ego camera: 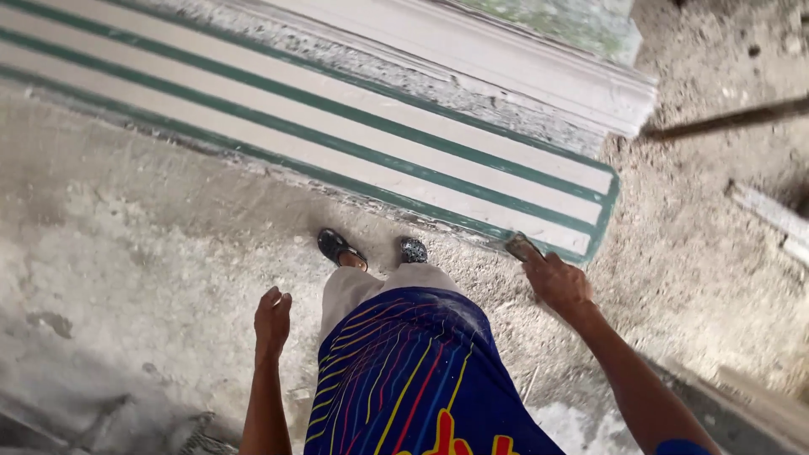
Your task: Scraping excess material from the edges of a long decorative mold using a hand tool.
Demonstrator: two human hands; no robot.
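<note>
1. Two hands in view, looking straight down at a dusty concrete floor (152, 253). The right hand (556, 282) is stretched out forward, arm nearly straight, fingers wrapped tight around a small flat tool (521, 247). It looks like a scraper or a brush, can't really tell which.
2. The tool's tip sits right at the near corner of a long white slab with green stripes (337, 135), touching or just about touching its green edge.
3. The left hand (272, 320) hangs loose beside the body, fingers curled into a soft fist, nothing in it as far as I can see.
4. That slab runs diagonally, ahead of both hands, its green border wrapping round the end by the right hand. Edges look rough and crumbly.
5. Just beyond it lies a white moulded piece (539, 63).
6. Between the hands: two sandalled feet (371, 251) and a blue shirt with coloured lines (404, 371).
</note>
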